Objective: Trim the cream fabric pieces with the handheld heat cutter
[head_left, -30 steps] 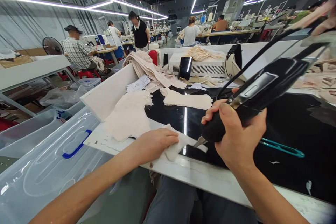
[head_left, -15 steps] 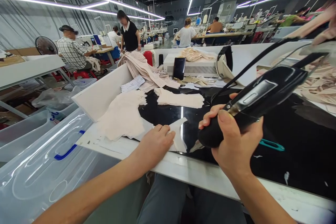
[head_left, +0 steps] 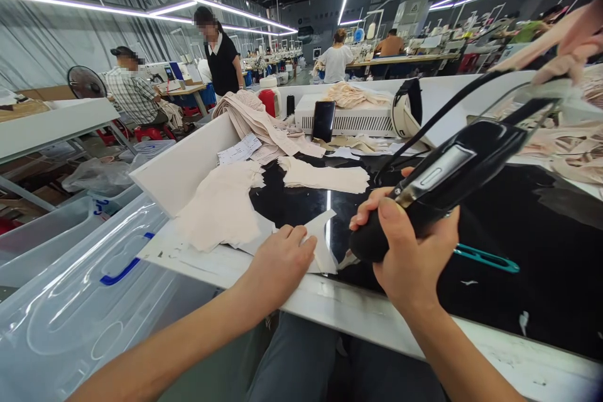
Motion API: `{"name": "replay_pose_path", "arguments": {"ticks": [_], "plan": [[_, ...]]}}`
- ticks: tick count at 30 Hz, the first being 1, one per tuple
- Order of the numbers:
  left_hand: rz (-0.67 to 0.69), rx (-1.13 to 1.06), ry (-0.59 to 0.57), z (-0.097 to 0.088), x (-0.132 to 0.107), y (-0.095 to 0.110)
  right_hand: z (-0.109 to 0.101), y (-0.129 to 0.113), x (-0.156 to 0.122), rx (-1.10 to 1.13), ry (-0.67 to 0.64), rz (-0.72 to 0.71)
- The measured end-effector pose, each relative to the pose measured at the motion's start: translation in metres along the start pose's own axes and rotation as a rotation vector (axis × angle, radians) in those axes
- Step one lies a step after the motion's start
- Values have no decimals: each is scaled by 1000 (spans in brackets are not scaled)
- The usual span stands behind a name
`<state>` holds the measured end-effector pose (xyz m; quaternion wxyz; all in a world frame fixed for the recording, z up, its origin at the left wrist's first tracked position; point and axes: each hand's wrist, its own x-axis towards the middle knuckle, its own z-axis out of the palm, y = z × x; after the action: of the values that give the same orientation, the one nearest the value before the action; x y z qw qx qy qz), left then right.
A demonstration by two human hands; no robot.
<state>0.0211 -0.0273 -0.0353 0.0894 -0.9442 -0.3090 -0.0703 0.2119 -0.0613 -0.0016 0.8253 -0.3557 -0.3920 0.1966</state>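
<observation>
My right hand [head_left: 409, 257] is wrapped round a black handheld tool [head_left: 464, 166] with a rounded end, a silver panel and a cord at the back. The tool is tilted and held above the glossy black work surface [head_left: 522, 226]; its exact kind I cannot tell. At the table's front edge my left hand [head_left: 282, 264] has its fingers curled onto a white, curved cut piece [head_left: 325, 248]. Just left of that hand lies a pale beige stack of cut fabric [head_left: 221, 207]. Behind it is a smaller beige fabric stack [head_left: 325, 174].
A teal thread snipper [head_left: 490, 259] lies to the right of my right hand. At the back are a phone [head_left: 323, 120], a white vented box [head_left: 362, 122] and draped fabric [head_left: 254, 116]. Clear plastic bins [head_left: 61, 326] stand at the left. People sit and stand farther off.
My right hand and the tool have shifted slightly left. My left hand stays on the white piece. In the background, the standing person has moved left.
</observation>
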Motion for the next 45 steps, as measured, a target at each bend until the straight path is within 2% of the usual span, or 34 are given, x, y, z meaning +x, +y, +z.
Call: {"name": "replay_pose_path", "arguments": {"ticks": [8,10,12,16,19,23,28,35,39,45], "plan": [[-121,18,-8,-6,-9,9,-3,-1,-1,-21,-9,4],[-109,47,21,-8,-10,9,-3,-1,-1,-16,-11,8],[-16,39,72,-9,-12,10,-2,-2,-1,-10,-12,8],[275,-104,135,-7,-10,17,-1,-3,-1,2,-16,-2],[358,-180,135,0,-7,19,-1,-2,-1,-1,-25,-12],[327,-224,153,9,-8,12,-2,-2,-1,-1,-31,-14],[275,-265,239,9,-14,2,-1,-2,-1,-2,-24,-13],[340,-169,414,9,-10,2,-2,-3,-1,-7,-24,-4],[352,-103,389,11,-11,1,-3,-2,-1,-22,-31,-28],[323,-166,318,11,-14,0,-2,-5,-2,-53,-30,-25]]}}
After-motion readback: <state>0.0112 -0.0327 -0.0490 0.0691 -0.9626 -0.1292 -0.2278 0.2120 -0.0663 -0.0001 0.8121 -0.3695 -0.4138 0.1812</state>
